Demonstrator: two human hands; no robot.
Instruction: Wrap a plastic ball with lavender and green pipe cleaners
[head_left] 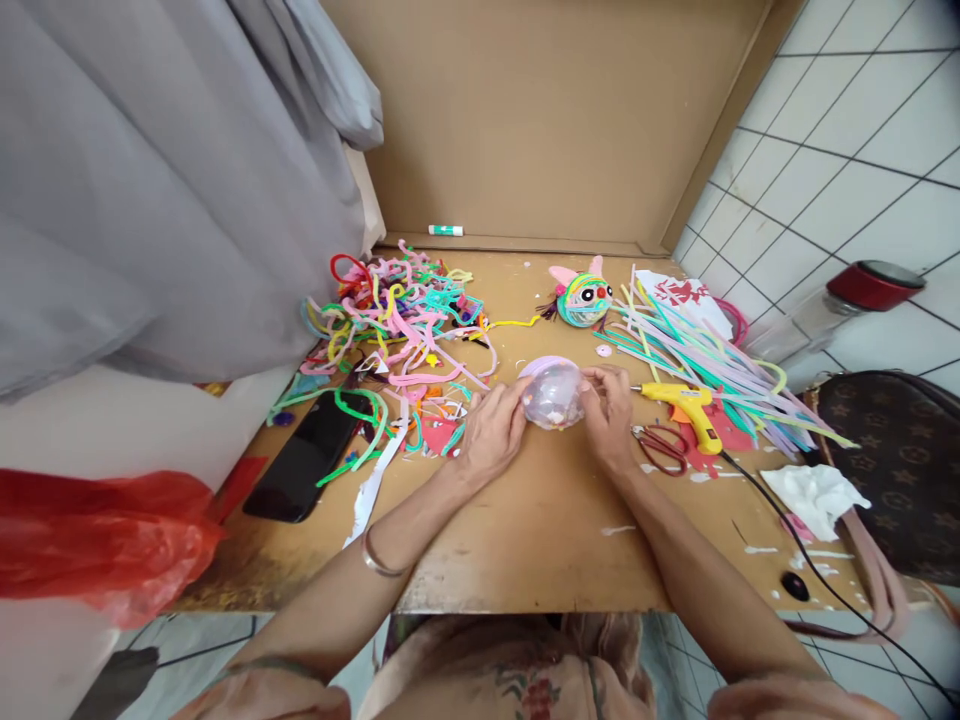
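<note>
A brown wooden worktop [540, 540] carries everything, with a dark brown monogrammed handbag [892, 470] by its right edge. A tangled heap of multicoloured pipe cleaners [405, 310] spreads over the back left corner, while a loose bundle of straight pipe cleaners [720, 345], mostly lilac, turquoise and pale yellow, fans out towards the right edge. Between these, about midway between the left and right edges, the left hand [491, 430] and right hand [607, 415] face each other, the fingers of each closed on opposite sides of a clear plastic ball [553, 395] with a lilac band curving along its far side; whether the ball touches the surface cannot be told. A black smartphone [300, 465] lies near the left edge. Just beside the right hand, a yellow glue gun [694, 410] lies with its nozzle towards the fingers and its black cord running over the front right corner. Nearer the back edge sits a yarn-wrapped animal figure [583, 300] with pink ears. A crumpled white tissue [817, 497] lies near the right edge, red-handled scissors [663, 449] just below the glue gun, and a green-and-white glue stick [445, 230] by the back edge.
</note>
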